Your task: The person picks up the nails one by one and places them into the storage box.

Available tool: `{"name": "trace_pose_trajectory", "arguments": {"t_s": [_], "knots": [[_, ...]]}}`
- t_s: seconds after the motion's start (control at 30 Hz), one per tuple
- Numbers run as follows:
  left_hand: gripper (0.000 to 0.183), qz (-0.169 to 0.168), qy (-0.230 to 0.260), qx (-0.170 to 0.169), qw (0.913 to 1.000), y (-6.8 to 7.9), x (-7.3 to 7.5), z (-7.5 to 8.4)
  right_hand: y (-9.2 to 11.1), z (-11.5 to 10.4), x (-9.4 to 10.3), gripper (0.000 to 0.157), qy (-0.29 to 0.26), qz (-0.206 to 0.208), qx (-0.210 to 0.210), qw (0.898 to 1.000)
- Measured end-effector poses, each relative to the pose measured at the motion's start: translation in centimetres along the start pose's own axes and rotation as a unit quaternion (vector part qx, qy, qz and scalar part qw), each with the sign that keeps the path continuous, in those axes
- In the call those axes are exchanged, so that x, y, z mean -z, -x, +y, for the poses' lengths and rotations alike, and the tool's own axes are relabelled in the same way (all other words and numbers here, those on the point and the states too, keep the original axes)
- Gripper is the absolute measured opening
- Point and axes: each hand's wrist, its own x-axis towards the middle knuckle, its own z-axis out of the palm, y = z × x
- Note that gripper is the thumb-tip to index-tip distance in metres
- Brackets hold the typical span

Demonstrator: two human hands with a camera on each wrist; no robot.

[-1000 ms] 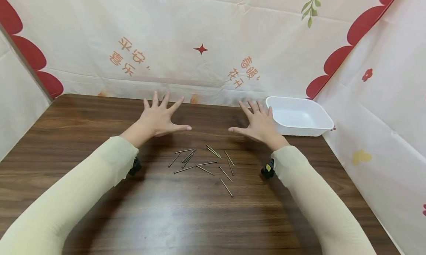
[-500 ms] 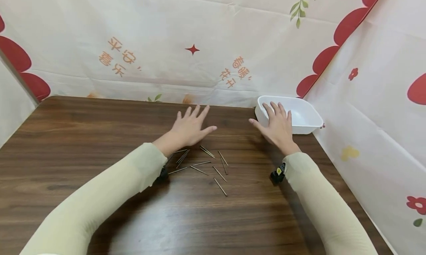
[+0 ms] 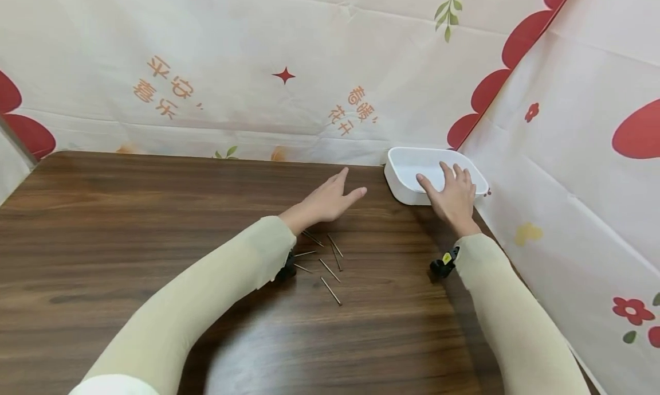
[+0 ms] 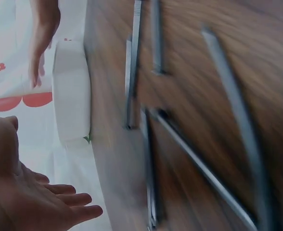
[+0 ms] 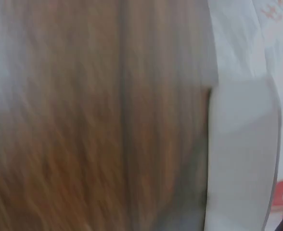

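Several long metal nails (image 3: 330, 290) lie scattered on the wooden table, some hidden behind my left forearm. My left hand (image 3: 327, 201) is above the table just beyond them, thumb apart from the fingers, holding nothing. In the left wrist view the nails (image 4: 204, 168) show large and blurred beside that hand (image 4: 23, 197). A white plastic basin (image 3: 401, 188) stands at the table's back right corner. My right hand (image 3: 455, 203), fingers spread and slightly bent, overlaps its front side in the head view. The right wrist view shows the basin's wall (image 5: 242, 159).
The brown wooden table (image 3: 129, 223) reaches back to a pale printed cloth (image 3: 232, 97) hung behind it. Another cloth wall (image 3: 577, 223) runs close along the right edge, beside the basin and my right arm.
My left hand has swung rightward over the nails, its forearm now covering some. My right hand has moved right, to the front of the basin. The head view has turned slightly right.
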Motion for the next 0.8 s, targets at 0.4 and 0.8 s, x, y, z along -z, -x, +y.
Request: {"name": "trace_pose_trajectory", "arguments": {"t_s": [0.4, 0.8], "knots": [[0.084, 0.039, 0.125, 0.014, 0.9913, -3.5, -3.2, 2.8, -0.9, 3.9, 1.4, 0.090, -0.075, 0.028, -0.041, 0.996], [0.082, 0.036, 0.301, -0.057, 0.9513, -6.5, -7.0, 5.7, -0.6, 6.8, 2.6, 0.108, -0.159, -0.029, -0.111, 0.980]]}}
